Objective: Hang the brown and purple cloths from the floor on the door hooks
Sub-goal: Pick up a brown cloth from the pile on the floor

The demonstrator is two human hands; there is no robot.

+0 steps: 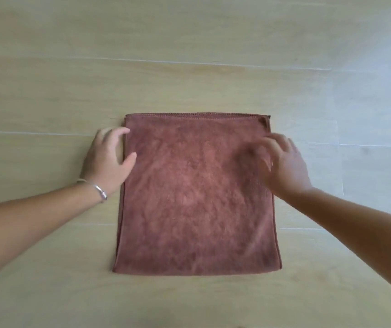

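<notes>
The pale wood floor fills the frame. At its centre lies the brown cloth, flat, folded square, plush, with a stitched top edge. The left hand rests at its left edge, fingers relaxed; the blurred right hand hovers over the right edge, fingers loosely curled, holding nothing.

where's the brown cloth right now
In the head view the brown cloth lies flat on the wooden floor at centre frame, between the left hand and the right hand.
</notes>
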